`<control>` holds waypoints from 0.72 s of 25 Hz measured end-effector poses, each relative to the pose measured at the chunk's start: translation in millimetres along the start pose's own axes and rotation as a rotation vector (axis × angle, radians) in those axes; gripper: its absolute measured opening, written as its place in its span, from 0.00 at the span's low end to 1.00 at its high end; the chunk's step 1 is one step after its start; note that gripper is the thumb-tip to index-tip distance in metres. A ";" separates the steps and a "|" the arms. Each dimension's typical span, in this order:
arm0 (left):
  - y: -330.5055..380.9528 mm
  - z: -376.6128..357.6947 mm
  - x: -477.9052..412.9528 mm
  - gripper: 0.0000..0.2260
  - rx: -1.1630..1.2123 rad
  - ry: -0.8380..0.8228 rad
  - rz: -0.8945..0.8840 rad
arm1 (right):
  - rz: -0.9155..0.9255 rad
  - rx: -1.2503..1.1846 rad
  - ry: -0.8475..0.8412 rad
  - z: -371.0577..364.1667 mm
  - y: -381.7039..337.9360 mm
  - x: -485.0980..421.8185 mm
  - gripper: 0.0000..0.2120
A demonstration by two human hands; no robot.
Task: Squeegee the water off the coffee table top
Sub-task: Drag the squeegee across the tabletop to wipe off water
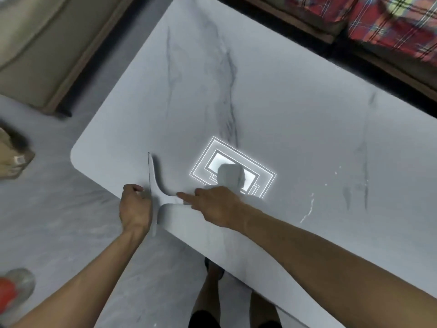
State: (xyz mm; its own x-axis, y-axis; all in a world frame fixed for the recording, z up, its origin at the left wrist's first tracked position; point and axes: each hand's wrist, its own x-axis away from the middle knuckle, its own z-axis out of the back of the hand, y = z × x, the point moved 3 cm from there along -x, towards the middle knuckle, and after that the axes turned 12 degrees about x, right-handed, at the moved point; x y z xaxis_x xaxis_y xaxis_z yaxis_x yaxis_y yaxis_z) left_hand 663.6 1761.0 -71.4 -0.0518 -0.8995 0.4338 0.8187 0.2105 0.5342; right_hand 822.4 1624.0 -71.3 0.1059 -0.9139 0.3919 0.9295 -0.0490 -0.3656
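Grips the squeegee handle with the right hand at the coffee table edge; curls the left hand beside the blade; cannot tell if holding it.

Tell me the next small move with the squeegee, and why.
Probably lift the pale grey T-shaped squeegee and reset it farther right. Its blade sits at the near-left edge of the white marble-look table top, partly overhanging the grey floor, with the right hand holding the handle. Wet glints show to the right.
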 end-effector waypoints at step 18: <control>23.8 -126.8 107.7 0.12 -0.204 -0.728 -0.394 | -0.837 -0.135 0.062 -41.9 118.3 252.3 0.22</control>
State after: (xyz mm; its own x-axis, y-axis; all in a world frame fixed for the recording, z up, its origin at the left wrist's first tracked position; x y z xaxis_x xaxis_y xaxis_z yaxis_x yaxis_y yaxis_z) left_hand 750.0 1620.7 -104.0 -0.6519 -0.4078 0.6394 0.7473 -0.2023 0.6329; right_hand 944.3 1370.8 -51.1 -0.6208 -0.5754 0.5324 0.6423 -0.7628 -0.0754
